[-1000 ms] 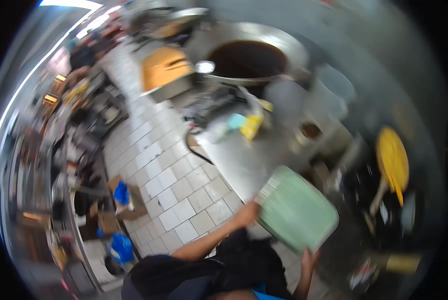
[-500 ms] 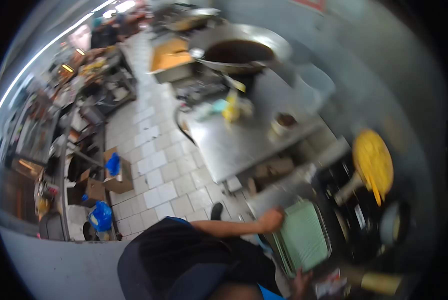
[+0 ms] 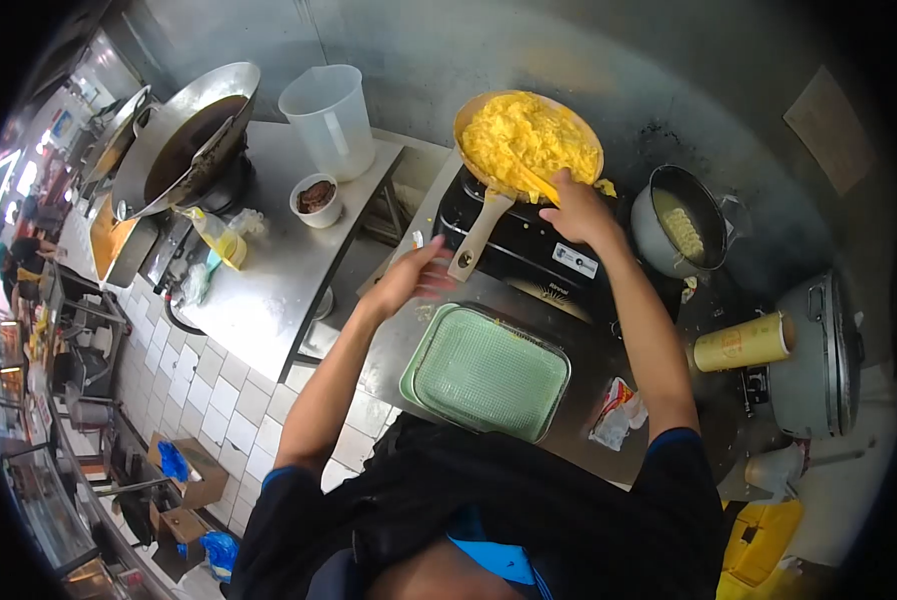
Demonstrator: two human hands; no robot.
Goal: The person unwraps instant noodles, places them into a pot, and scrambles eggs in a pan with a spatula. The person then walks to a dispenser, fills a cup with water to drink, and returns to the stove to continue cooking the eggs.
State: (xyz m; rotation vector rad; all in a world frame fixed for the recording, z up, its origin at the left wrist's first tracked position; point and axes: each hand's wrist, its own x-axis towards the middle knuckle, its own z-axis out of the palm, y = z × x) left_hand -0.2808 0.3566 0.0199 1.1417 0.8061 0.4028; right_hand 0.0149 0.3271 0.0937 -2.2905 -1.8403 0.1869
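Black stove, ctr of frame: brand on its front looks like "Rinnai", v. small. White label w/ dark print, just above the brand: too tiny to read. Yellow cylinder, mid-R of frame: red print, illegible. Packet, lower R of ctr: red-&-white, wording can't be made out.

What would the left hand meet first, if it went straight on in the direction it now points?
Most probably the pan handle: it lies just ahead of the open left hand, though one view leaves their heights unclear.
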